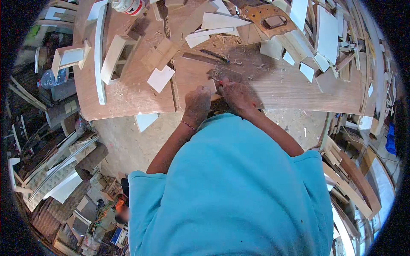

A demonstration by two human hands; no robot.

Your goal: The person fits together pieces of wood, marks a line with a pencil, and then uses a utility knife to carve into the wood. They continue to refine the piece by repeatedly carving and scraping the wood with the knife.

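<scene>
Near the front edge of the wooden table (141, 104), my left hand (197, 103) is closed around the near end of a small pale wood piece (210, 85). Just right of it, my right hand (238, 96) has its fingers wrapped round a small tool (221, 83) with a red part showing; its tip meets the pale piece. Most of the tool is hidden by the fingers. Beyond both hands lie a dark pen-like stick (215, 56) and scattered wood shavings (239, 63).
White and brown offcuts (220, 21) and a handsaw (267, 20) with a wooden handle lie at the back. Small wooden frames (114, 59) and a long white strip (101, 55) are on the left. Scrap wood (352, 183) leans at right. A person (122, 209) is low at left.
</scene>
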